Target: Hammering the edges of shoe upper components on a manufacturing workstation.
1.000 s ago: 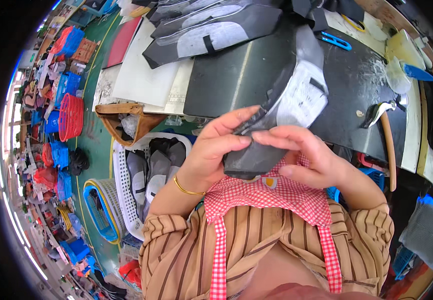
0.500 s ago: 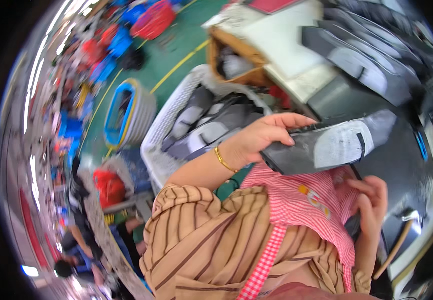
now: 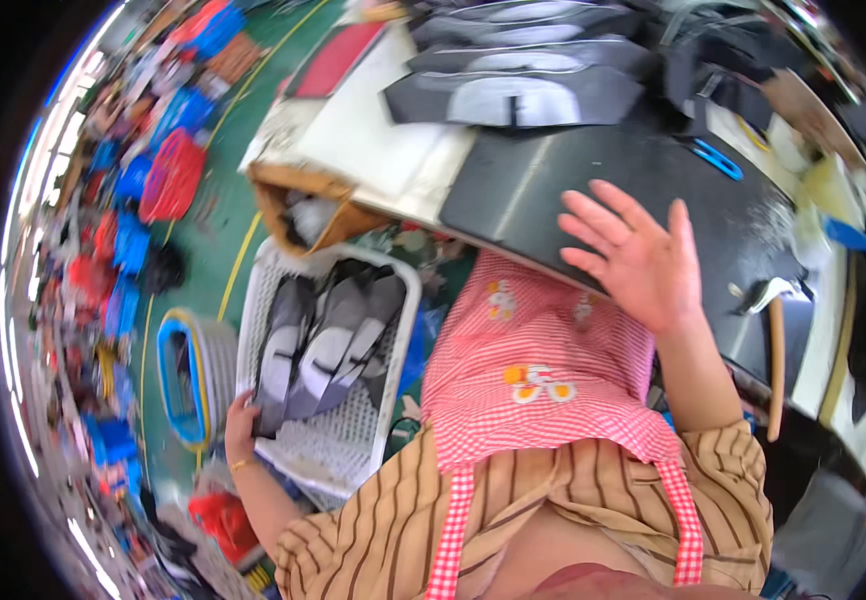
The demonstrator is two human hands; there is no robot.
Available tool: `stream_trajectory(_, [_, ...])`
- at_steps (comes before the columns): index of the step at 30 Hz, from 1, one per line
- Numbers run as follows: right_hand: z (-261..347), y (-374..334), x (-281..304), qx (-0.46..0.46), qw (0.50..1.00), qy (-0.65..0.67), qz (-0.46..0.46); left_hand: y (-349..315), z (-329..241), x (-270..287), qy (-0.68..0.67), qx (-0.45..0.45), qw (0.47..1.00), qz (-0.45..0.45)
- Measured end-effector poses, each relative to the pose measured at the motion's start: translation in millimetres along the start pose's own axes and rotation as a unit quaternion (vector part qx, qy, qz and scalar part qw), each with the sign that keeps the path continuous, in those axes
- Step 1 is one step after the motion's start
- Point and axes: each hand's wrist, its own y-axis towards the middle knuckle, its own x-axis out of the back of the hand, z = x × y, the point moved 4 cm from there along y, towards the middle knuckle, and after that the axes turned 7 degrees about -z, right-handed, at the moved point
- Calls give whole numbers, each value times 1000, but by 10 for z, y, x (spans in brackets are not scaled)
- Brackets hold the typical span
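My left hand (image 3: 241, 427) is at the near left corner of a white plastic basket (image 3: 408, 330), its fingers curled at the rim beside the end of a shoe-upper piece. I cannot make out whether they grip the rim or the piece. Several grey-and-black shoe-upper pieces (image 3: 328, 350) with white patches lie lengthwise in the basket. Held up over the near edge of the black tabletop (image 3: 543, 185), my right hand (image 3: 633, 255) is open, fingers spread and nothing in it. More of these pieces (image 3: 513, 100) lie in an overlapping row at the table's far side.
A hammer (image 3: 776, 365) with a wooden handle lies at the table's right. Farther back is a blue-handled tool (image 3: 718, 158). A cardboard box (image 3: 348, 215) stands beyond the basket, a blue-rimmed bin (image 3: 168, 375) to its left. My pink checked apron (image 3: 553, 340) meets the table edge.
My left hand has moved left and down from in front of me to the basket; the shoe-upper piece it held is no longer raised. My right hand has risen and opened. The view has turned.
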Motion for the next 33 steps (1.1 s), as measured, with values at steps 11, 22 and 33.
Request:
stream_trajectory(11, [-4, -164, -24, 227, 283, -931, -36, -879, -2993, -1981, 178, -571, 800, -51])
stream_trajectory(22, [123, -511, -260, 213, 580, -786, 24, -2163, -4901, -4355, 1, -826, 563, 27])
stream_trajectory(33, [1142, 384, -402, 445, 416, -788, -88, -2391, -5129, -4954, 211, -785, 582, 28])
